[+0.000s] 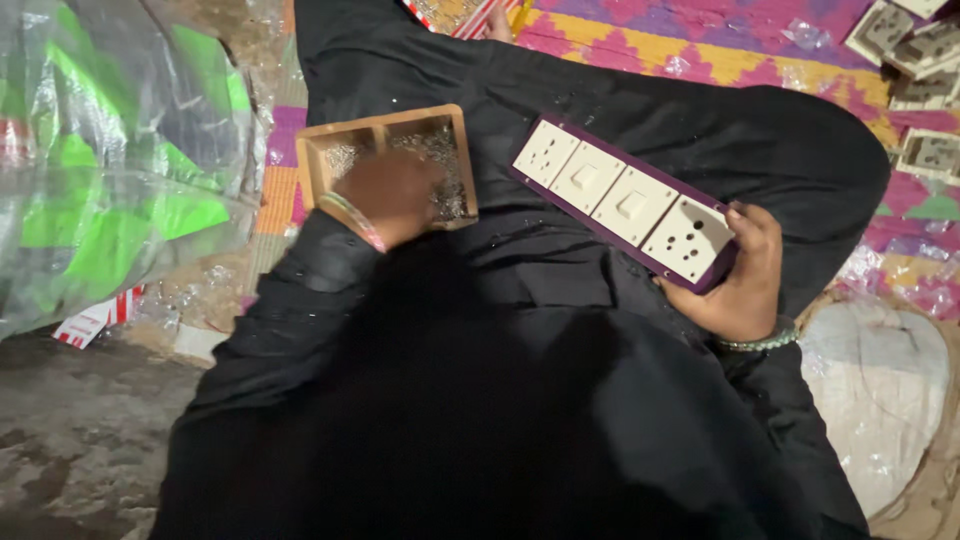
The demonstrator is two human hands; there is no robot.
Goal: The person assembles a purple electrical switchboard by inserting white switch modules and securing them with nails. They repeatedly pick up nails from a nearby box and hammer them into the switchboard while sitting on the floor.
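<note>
My right hand (742,280) grips the near end of a long purple-edged switchboard (620,200) with cream sockets and switches, which rests across my black-clad lap. My left hand (392,195) reaches into a small wooden tray (318,146) with two compartments that hold small shiny metal bits. The fingers are down among the bits in the right compartment. What the fingers pinch is hidden. A bangle shows on each wrist.
A crumpled clear plastic bag (120,150) with green patches lies at the left. Several more cream socket plates (925,60) lie at the top right on a colourful woven mat (700,40). A pale sack (880,390) is at the lower right.
</note>
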